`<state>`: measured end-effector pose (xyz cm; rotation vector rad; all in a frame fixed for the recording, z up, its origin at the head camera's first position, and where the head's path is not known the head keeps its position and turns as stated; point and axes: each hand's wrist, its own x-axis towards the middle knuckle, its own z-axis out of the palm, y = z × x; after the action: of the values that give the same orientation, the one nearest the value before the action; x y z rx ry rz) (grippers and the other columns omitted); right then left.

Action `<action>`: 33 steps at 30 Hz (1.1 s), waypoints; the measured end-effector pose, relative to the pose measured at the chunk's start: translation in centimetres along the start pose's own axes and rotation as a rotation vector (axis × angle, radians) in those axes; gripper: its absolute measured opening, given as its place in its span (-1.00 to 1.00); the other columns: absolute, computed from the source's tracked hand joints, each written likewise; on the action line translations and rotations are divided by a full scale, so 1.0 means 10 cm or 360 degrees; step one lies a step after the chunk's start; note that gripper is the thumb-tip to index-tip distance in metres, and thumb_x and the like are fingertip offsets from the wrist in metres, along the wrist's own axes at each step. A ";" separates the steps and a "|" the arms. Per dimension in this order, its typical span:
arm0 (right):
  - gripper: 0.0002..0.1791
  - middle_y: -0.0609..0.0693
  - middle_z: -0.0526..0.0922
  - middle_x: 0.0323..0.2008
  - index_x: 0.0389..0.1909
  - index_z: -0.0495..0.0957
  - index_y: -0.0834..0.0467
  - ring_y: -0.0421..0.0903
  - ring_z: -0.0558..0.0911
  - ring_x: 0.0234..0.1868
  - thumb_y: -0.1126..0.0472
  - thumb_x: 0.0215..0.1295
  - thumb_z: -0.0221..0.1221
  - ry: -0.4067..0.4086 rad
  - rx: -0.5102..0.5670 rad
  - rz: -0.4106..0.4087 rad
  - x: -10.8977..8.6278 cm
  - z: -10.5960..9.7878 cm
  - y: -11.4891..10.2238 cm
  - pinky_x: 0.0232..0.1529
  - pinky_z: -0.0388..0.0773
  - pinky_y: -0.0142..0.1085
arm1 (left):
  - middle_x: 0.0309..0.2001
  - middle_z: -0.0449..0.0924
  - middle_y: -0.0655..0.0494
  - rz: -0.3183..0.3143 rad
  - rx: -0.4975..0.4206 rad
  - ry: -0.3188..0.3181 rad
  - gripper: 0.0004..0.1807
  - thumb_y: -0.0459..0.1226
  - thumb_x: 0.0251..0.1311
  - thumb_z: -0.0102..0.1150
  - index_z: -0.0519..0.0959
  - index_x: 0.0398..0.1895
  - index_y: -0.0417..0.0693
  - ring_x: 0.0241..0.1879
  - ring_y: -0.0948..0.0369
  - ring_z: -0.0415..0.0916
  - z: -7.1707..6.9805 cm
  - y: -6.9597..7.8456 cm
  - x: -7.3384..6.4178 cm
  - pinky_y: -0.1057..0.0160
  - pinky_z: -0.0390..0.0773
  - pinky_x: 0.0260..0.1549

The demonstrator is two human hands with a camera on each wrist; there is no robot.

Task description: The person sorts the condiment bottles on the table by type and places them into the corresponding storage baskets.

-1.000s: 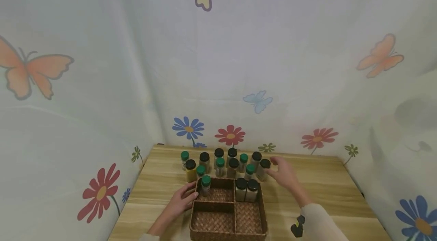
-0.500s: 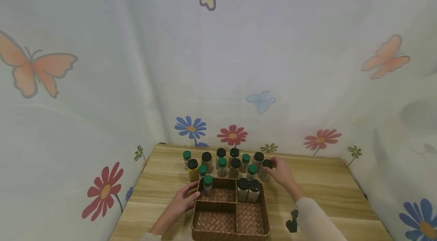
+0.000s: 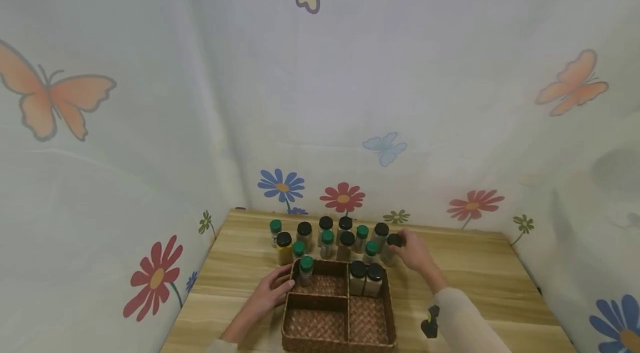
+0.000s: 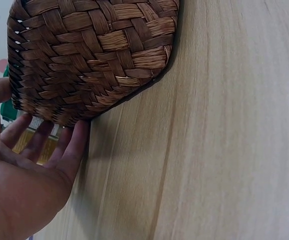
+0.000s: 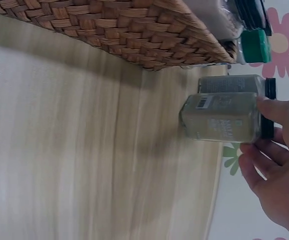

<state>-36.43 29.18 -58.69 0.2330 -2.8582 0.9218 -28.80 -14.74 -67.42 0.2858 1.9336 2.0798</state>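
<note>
My right hand (image 3: 417,255) pinches a square spice jar (image 5: 222,117) at its black cap, thumb on the near side and fingers behind. The jar is upright at the right end of a group of jars, filled with a pale greyish powder. My left hand (image 3: 267,292) holds the left back corner of a brown woven basket (image 3: 340,345), with the thumb up near the rim and the fingertips against the lower wall (image 4: 84,90). Inside the basket, a green-capped jar (image 3: 305,272) stands in the back left compartment and two black-capped jars (image 3: 365,281) in the right one.
Behind the basket stand several spice jars with green or black caps, among them a yellow-filled jar (image 3: 285,250). A small black object (image 3: 430,322) shows beside the right sleeve. The wooden table (image 3: 475,275) ends at a flower-printed curtain (image 3: 320,92).
My right hand has moved in from beside the jar and now has its fingers over the cap. My left hand stays at the basket corner. The head view has shifted slightly.
</note>
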 end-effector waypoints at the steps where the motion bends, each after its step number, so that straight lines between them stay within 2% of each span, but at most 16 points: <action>1: -0.59 0.19 0.71 -0.15 0.06 0.59 0.40 0.12 0.67 -0.15 0.22 0.35 0.41 -0.0017 0.0000 0.0000 0.00 -0.01 0.00 -0.11 0.64 0.07 | 0.50 0.20 -0.55 0.0001 0.0002 0.0001 -0.34 -0.22 0.61 0.12 0.19 0.62 -0.30 0.41 -0.36 0.36 0.00 0.00 0.00 -0.05 0.68 0.12; 5: -0.55 0.24 0.71 -0.09 0.11 0.57 0.42 0.19 0.69 -0.08 0.23 0.34 0.41 -0.0049 0.0020 0.0012 0.00 -0.01 0.00 -0.03 0.64 0.13 | 0.50 0.21 -0.56 -0.0003 0.0004 0.0007 -0.33 -0.22 0.61 0.13 0.19 0.62 -0.30 0.41 -0.36 0.36 -0.01 -0.02 -0.01 -0.07 0.68 0.13; 11: -0.54 0.18 0.70 -0.18 0.05 0.60 0.40 0.08 0.64 -0.18 0.18 0.31 0.46 0.0007 0.0102 0.0089 -0.03 0.05 0.05 -0.15 0.62 0.02 | 0.52 0.20 -0.52 -0.0012 0.0024 -0.0015 -0.35 -0.21 0.62 0.11 0.20 0.62 -0.26 0.44 -0.33 0.34 -0.02 -0.05 -0.01 -0.08 0.66 0.15; 17: -0.62 0.14 0.71 -0.20 0.00 0.63 0.36 0.08 0.66 -0.18 0.21 0.30 0.46 0.0019 0.0114 -0.0025 -0.01 0.04 0.11 -0.15 0.63 0.00 | 0.52 0.21 -0.50 -0.0007 0.0011 -0.0006 -0.35 -0.21 0.61 0.13 0.22 0.62 -0.24 0.43 -0.32 0.35 -0.02 -0.05 0.02 -0.04 0.67 0.14; 21: -0.65 0.10 0.70 -0.25 -0.02 0.64 0.35 -0.01 0.63 -0.26 0.19 0.34 0.44 -0.0033 0.0141 -0.0043 -0.04 -0.06 0.17 -0.25 0.61 -0.11 | 0.54 0.21 -0.46 -0.0007 0.0009 0.0007 -0.34 -0.20 0.60 0.14 0.22 0.63 -0.21 0.45 -0.30 0.34 0.01 -0.03 0.05 -0.02 0.67 0.14; 25: -0.61 0.12 0.71 -0.22 0.02 0.61 0.38 -0.03 0.66 -0.25 0.15 0.41 0.40 -0.0131 0.0282 -0.0016 -0.09 -0.22 0.16 -0.26 0.63 -0.20 | 0.55 0.18 -0.47 0.0010 0.0015 0.0011 -0.35 -0.23 0.63 0.10 0.19 0.64 -0.24 0.46 -0.31 0.32 0.02 -0.01 0.06 -0.01 0.67 0.15; 29: -0.60 0.13 0.73 -0.18 0.02 0.62 0.35 0.07 0.70 -0.15 0.09 0.43 0.39 -0.0203 0.0406 0.0003 -0.15 -0.41 0.08 -0.18 0.65 -0.18 | 0.53 0.17 -0.52 0.0019 0.0024 0.0012 -0.36 -0.25 0.64 0.06 0.17 0.63 -0.29 0.45 -0.34 0.31 0.03 -0.01 0.03 -0.01 0.67 0.14; 33: -0.53 0.15 0.75 -0.08 0.13 0.61 0.36 0.08 0.71 -0.05 0.07 0.44 0.38 -0.0222 0.0474 -0.0046 -0.17 -0.58 0.00 -0.07 0.66 -0.14 | 0.52 0.17 -0.54 0.0012 0.0012 0.0020 -0.34 -0.22 0.63 0.09 0.16 0.63 -0.30 0.44 -0.35 0.32 0.03 -0.01 0.01 0.00 0.68 0.14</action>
<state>-34.29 32.83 -54.33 0.3810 -2.8188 1.3758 -28.85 -14.45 -67.49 0.2827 1.9509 2.0843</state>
